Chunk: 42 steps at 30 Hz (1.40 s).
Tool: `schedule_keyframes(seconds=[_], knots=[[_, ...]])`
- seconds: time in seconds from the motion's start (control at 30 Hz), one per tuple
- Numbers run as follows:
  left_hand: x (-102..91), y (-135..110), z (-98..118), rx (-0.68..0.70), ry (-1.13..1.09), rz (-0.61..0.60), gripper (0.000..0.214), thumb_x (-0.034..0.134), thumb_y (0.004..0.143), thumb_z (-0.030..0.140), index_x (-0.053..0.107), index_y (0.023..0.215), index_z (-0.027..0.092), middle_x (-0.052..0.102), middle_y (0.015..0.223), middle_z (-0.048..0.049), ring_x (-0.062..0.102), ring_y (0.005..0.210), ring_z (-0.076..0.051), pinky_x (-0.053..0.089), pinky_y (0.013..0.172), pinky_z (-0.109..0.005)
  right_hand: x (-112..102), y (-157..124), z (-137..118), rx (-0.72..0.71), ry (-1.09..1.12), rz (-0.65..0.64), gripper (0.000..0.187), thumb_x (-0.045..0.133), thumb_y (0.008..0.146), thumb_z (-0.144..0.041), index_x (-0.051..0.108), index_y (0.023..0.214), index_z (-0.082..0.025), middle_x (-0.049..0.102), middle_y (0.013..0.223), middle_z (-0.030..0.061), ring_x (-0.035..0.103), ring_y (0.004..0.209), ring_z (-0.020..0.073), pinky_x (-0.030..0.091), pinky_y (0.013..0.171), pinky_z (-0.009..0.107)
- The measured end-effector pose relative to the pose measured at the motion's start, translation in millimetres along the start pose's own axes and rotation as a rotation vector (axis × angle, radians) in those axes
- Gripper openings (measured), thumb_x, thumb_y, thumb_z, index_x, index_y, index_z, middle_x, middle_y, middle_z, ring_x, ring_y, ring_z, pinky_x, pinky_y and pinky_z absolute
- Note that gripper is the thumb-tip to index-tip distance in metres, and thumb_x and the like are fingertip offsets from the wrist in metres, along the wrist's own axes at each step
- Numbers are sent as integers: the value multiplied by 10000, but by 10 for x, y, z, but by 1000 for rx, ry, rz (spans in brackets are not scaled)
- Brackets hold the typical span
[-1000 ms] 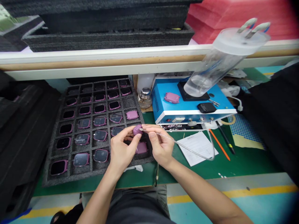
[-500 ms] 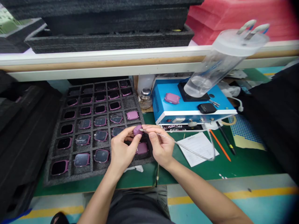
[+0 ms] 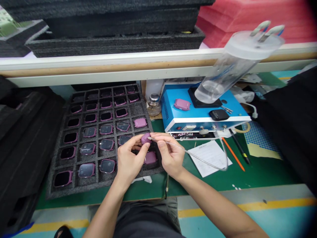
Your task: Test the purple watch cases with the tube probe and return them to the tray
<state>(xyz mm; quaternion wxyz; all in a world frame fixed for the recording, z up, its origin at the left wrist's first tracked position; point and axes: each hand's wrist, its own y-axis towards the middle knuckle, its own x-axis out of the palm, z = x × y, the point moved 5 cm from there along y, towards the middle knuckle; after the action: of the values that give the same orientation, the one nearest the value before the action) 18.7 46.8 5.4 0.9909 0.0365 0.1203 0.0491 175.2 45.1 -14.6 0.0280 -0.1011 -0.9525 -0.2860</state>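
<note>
Between the thumb and fingers of my left hand (image 3: 131,158) is a small purple watch case (image 3: 145,138), tilted on edge. My right hand (image 3: 171,153) pinches the end of a thin clear tube (image 3: 198,159), and its tip touches the side of the case. From there the tube loops right and back up to the front of a blue machine (image 3: 203,114). Below my hands lies a dark foam tray (image 3: 97,178) whose compartments hold several purple watches. A purple case (image 3: 150,157) rests in the compartment just under my fingers.
On the blue machine sit a purple watch case (image 3: 182,104), a black case (image 3: 219,115) and a clear cylinder (image 3: 218,74). A glass bottle (image 3: 154,104) stands left of it. Paper (image 3: 209,158), an orange stick (image 3: 233,154) and a black pen (image 3: 239,146) lie to the right. A shelf edge (image 3: 111,67) crosses behind.
</note>
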Motion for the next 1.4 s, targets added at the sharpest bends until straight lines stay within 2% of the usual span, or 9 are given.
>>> schedule_keyframes(seconds=[0.33,0.47,0.67,0.83,1.03,1.2,1.27,1.33,1.4], knots=[[11,-40,17,7,40,-6,259,767,866,276,822,1106,197,845,1016,-53,785,806,-192,641,737,-285,-11,-17,-8,4,19,-9,150,623,1029,-251,773,1033,-258,811,1030,63,784,1037,218,676,915,409],[-42,19,152,70,240,-75,265,710,907,254,814,1149,224,841,1034,-58,781,836,-219,641,790,-329,-56,-67,6,38,17,16,145,628,1028,-283,771,1038,-259,806,1058,76,783,1056,243,680,924,450],[-25,1082,388,308,804,-172,422,657,845,87,760,1246,171,797,1094,-122,706,1106,-329,536,1025,-451,-97,-85,54,52,36,68,141,636,1028,-332,758,1025,-261,791,1034,73,785,1043,244,696,900,455],[290,1732,112,332,939,-529,467,517,827,4,794,1179,138,786,1197,-140,701,1156,-321,501,1056,-433,-109,-42,113,83,52,82,173,647,1026,-387,756,1020,-253,776,1024,67,781,992,222,704,863,421],[178,1848,0,349,807,-239,399,580,856,21,783,1181,132,727,1332,-178,613,1328,-367,418,1175,-523,-108,-13,125,71,0,99,221,663,1016,-452,746,986,-250,765,975,54,780,947,207,713,808,385],[188,1802,164,216,922,-289,52,715,837,41,728,853,89,782,1257,-99,628,1367,-283,443,1202,-435,-195,-61,98,95,-34,71,278,646,1019,-471,776,1008,-225,783,981,42,800,932,196,693,819,363],[238,1788,229,221,964,-303,206,590,921,134,651,733,76,768,1253,-31,585,1428,-265,454,1155,-357,-227,-85,93,97,-104,42,279,656,995,-451,794,985,-208,798,964,6,802,921,182,645,792,327],[279,1845,193,223,970,-288,339,452,964,183,616,691,66,745,1236,-15,558,1445,-339,505,1095,-416,-254,-105,114,74,-120,97,288,650,987,-448,797,997,-201,807,976,-31,800,913,193,628,793,349],[299,1942,104,229,914,-257,190,705,868,45,650,726,158,766,1174,-50,627,1394,-331,471,1202,-482,-245,-125,123,24,-94,159,262,649,1014,-431,796,996,-215,779,950,-5,800,867,178,672,774,361]])
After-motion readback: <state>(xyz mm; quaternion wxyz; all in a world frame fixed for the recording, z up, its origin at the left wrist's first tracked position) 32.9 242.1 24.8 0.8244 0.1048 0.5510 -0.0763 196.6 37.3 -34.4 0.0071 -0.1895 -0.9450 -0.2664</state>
